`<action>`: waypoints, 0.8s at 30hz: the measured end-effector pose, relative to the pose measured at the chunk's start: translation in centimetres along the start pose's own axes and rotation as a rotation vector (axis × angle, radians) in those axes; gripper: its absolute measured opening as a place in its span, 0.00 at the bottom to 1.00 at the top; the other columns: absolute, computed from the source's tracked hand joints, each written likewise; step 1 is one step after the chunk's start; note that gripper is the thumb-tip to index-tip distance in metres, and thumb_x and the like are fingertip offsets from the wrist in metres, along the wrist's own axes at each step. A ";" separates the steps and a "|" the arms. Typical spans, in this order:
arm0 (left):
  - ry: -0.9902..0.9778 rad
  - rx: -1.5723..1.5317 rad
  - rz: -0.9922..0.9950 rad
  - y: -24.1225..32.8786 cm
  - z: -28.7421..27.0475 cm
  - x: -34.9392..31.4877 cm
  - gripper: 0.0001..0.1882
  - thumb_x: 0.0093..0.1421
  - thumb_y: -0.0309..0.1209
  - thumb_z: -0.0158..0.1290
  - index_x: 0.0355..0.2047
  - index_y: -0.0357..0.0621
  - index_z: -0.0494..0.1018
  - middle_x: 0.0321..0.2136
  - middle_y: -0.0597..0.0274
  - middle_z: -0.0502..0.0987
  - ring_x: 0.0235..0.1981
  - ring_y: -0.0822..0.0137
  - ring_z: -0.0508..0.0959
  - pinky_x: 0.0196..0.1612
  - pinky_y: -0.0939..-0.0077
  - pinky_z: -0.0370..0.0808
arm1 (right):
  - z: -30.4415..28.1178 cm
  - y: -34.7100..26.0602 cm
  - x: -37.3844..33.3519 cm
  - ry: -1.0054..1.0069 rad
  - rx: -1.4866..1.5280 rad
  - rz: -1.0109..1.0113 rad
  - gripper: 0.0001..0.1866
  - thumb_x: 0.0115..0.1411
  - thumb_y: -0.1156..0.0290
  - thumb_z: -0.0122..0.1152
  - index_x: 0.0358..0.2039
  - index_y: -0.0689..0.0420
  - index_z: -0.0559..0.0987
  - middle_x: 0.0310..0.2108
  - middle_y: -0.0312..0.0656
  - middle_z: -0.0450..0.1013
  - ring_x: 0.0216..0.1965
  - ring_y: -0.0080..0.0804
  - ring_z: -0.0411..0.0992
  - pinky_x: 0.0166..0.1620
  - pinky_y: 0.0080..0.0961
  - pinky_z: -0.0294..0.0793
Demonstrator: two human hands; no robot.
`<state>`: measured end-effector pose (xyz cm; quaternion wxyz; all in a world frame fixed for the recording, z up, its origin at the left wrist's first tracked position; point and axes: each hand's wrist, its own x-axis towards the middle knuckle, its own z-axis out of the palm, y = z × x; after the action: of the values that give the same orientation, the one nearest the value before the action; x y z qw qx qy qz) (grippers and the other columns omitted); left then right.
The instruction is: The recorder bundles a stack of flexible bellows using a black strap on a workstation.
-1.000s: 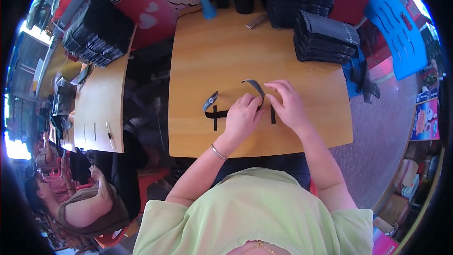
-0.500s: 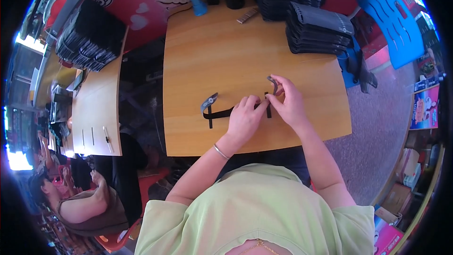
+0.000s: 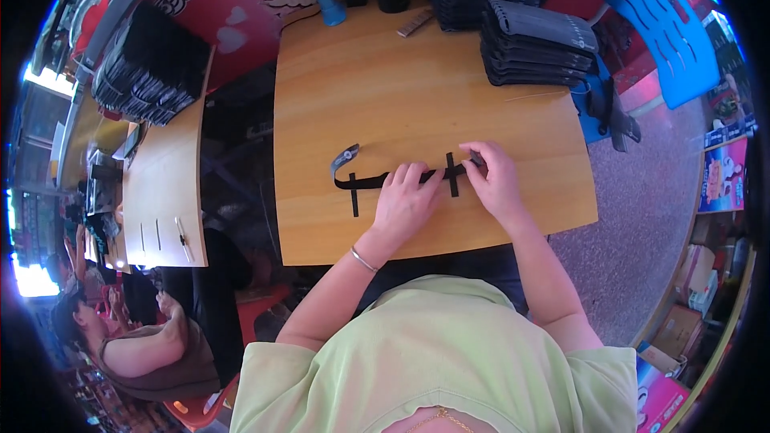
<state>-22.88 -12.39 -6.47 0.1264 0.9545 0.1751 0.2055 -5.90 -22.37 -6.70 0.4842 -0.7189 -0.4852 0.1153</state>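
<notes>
A black strap [image 3: 368,183] runs left to right across the wooden table, and its grey left end [image 3: 343,157] curls up off the surface. My left hand [image 3: 407,202] rests on the middle of the strap, its fingers bent and holding it down. At the strap's right end, my right hand [image 3: 492,178] pinches a dark piece of it between thumb and fingers, partly hidden by the fingers. Two short black strips lie crosswise to the strap: the left strip [image 3: 354,202] near the curled end, the right strip [image 3: 454,184] between my hands.
Stacks of folded black goods [image 3: 539,42] stand at the table's back right. A blue fan [image 3: 327,2] and a small flat bar [image 3: 415,22] are at the back. A blue chair [image 3: 666,32] is to the right. On the left, a person [image 3: 160,345] sits by another table [image 3: 164,200].
The strap now lies straighter, its curled end shifted slightly left and up. My left hand has slid left; my right hand has come down a little, bringing the raised right end toward the table.
</notes>
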 end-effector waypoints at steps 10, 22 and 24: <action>-0.143 0.148 0.034 1.8 -0.3 -0.3 0.31 0.58 0.60 0.46 0.58 0.63 0.69 0.47 0.52 0.66 0.49 0.53 0.66 0.46 0.55 0.65 | -1.6 1.1 0.1 -0.020 -0.266 -0.101 0.17 0.50 0.74 0.67 0.42 0.55 0.76 0.38 0.45 0.72 0.43 0.43 0.72 0.46 0.37 0.72; -0.193 0.216 0.027 2.7 -0.6 -0.4 0.32 0.57 0.58 0.48 0.61 0.67 0.65 0.46 0.53 0.66 0.51 0.53 0.65 0.45 0.56 0.64 | -9.5 6.8 7.3 -0.014 -0.806 -0.177 0.14 0.54 0.75 0.58 0.43 0.58 0.74 0.41 0.45 0.73 0.47 0.46 0.69 0.51 0.38 0.69; -0.189 0.220 0.024 2.7 -0.6 -0.4 0.32 0.57 0.58 0.49 0.61 0.66 0.64 0.46 0.53 0.66 0.51 0.53 0.65 0.45 0.56 0.64 | -9.5 6.2 7.1 -0.069 -0.834 -0.195 0.12 0.54 0.76 0.57 0.41 0.58 0.74 0.39 0.44 0.73 0.46 0.46 0.70 0.49 0.39 0.71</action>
<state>-22.75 -14.92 -5.24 0.0342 0.9798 0.1723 0.0957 7.34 -22.61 -4.74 0.1443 -0.7996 -0.5719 -0.1132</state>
